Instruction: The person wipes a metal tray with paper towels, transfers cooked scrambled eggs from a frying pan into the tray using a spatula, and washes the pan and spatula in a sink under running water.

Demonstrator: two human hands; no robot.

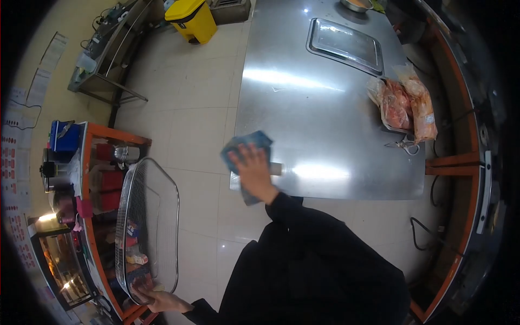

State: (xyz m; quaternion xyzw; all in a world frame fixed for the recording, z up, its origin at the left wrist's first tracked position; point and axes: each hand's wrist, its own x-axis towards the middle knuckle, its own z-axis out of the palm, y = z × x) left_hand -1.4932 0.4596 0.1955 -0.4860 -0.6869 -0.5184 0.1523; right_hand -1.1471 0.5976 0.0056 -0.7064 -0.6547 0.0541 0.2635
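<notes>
My left hand [157, 297] grips the lower end of a wire mesh basket [174, 227], its fingers closed around the rim. The basket is held tilted on its side above the floor, beside the orange-framed shelf. My right hand [252, 172] presses on a blue cloth [260, 140] at the near left corner of the steel table [325, 124]. Its fingers are spread over the cloth, which hangs partly past the table edge. Right beside this hand is a small brownish cylinder [276, 169], whose kind I cannot make out.
Bagged raw meat [398, 108] lies at the table's right side, with scissors [405, 145] nearby. Farther back are a rectangular metal tray [346, 46] and a round bowl [356, 5]. A yellow bin [192, 20] stands on the floor. The orange-framed shelf [89, 179] is at left.
</notes>
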